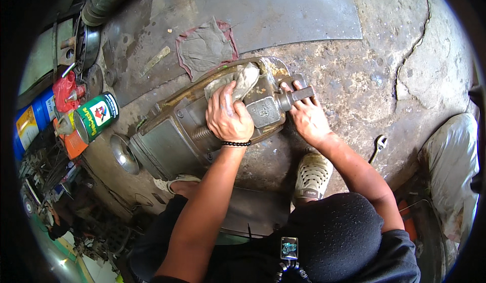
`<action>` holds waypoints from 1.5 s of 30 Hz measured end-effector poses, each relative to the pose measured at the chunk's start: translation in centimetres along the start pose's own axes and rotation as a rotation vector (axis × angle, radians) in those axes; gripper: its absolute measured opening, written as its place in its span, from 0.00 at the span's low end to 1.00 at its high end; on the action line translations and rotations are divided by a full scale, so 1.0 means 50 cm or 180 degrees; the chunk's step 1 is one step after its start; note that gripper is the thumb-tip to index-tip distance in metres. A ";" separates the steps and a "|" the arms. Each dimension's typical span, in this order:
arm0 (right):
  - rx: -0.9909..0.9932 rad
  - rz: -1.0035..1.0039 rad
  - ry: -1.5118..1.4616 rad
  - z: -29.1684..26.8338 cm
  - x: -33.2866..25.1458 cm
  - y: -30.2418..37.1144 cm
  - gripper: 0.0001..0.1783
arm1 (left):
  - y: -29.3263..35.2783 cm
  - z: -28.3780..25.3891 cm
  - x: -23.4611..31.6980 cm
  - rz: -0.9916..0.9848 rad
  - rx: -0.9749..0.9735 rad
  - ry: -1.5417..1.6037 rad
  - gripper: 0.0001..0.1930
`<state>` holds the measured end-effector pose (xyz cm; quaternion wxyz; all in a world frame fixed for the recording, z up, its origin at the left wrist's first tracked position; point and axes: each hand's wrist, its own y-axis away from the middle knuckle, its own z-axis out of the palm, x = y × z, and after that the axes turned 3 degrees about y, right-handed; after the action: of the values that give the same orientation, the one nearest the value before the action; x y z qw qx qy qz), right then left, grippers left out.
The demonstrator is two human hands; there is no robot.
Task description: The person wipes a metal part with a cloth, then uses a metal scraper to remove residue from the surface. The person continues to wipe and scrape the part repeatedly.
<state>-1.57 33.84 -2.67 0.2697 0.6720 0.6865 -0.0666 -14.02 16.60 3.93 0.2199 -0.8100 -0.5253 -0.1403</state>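
Left of the left hand point(229, 115), the can point(98, 116) and bucket point(38, 122) bore print; right of it, the vise point(264, 111) bore illegible marks.

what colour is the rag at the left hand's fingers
The rag is off-white, seen in the head view.
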 end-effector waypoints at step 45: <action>-0.0403 0.0327 0.0308 -0.010 -0.015 -0.005 0.34 | 0.001 0.007 -0.007 -0.0002 0.0073 -0.0001 0.18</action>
<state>-2.00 33.37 -1.98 0.2812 0.6904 0.6661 0.0233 -14.13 16.47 3.44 0.2291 -0.8072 -0.5271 -0.1343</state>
